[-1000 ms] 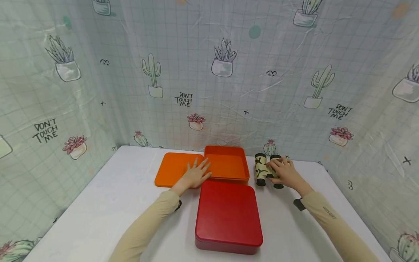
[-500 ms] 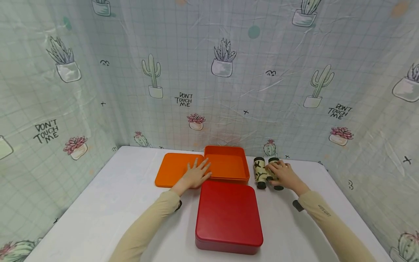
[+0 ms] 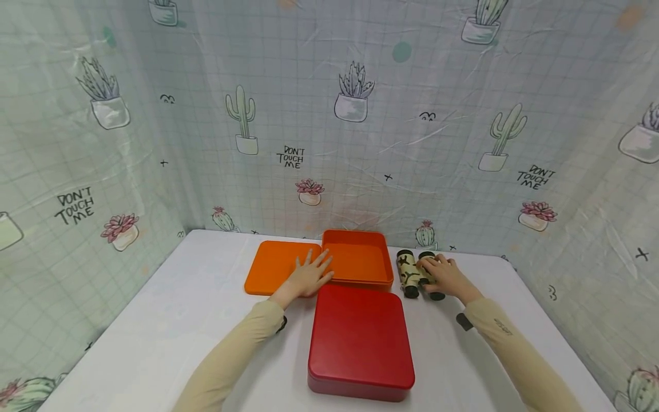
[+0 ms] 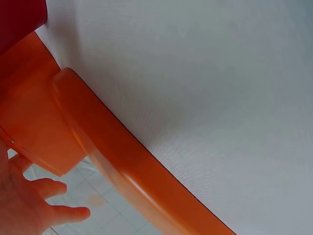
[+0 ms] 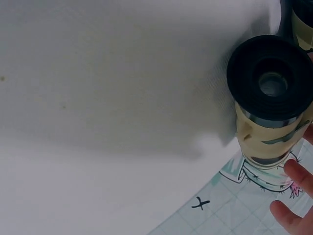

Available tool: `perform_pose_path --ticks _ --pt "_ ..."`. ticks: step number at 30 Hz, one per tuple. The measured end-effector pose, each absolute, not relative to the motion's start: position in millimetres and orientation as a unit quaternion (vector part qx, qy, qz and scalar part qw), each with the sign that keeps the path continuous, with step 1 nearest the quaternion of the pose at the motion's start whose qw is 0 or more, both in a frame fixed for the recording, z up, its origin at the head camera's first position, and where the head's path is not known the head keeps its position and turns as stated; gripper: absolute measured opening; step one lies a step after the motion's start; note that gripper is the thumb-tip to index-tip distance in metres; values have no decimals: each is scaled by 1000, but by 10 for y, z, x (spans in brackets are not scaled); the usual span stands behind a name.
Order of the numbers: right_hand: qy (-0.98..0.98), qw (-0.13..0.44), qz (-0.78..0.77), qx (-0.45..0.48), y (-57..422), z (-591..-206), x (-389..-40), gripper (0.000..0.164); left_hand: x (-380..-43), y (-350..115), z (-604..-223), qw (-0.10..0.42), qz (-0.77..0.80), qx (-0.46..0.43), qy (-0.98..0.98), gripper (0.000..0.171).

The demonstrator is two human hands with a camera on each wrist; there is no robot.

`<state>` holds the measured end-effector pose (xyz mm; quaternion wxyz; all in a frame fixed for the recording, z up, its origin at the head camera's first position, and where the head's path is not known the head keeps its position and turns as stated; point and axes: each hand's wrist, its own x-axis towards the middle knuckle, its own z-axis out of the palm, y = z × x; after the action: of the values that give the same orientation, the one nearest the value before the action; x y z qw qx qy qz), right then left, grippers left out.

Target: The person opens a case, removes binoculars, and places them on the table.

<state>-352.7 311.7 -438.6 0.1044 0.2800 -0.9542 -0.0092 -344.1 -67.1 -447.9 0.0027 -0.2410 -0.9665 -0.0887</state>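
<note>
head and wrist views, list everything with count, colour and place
red box: 1, red, front centre of table
open box: 1, orange, beyond red box
lid: 1, orange, left of open box
binoculars: 1 pair, cream and black, right of open box
table: 1, white, under the boxes
curtain: count unclear, pale, printed, behind and beside table
wrist devices: 2, black, one per wrist
sleeves: 2, beige, both arms
left hand: 1, bare, at lid's edge
right hand: 1, bare, on binoculars

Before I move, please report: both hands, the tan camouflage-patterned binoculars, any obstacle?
Right hand grips binoculars. Left hand spread at left edge of open orange rectangular box. No obstacle seen between binoculars and box; red rectangular box stands nearer.
</note>
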Motion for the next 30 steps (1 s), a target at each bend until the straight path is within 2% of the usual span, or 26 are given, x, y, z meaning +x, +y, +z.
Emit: perform_pose_path --ticks 10,18,30 --pt "-962 88 7 257 3116 -4435 -3579 46 -3433 -641 -4496 -2 -89 -239 -967 56" --pt "-960 111 14 256 3110 -4472 -3565 46 -3430 -642 -4483 -1 -89 -237 -967 55" --pt "-957 152 -22 245 3106 -4538 -3419 54 -3447 -652 -4472 -1 -86 -235 -968 55"
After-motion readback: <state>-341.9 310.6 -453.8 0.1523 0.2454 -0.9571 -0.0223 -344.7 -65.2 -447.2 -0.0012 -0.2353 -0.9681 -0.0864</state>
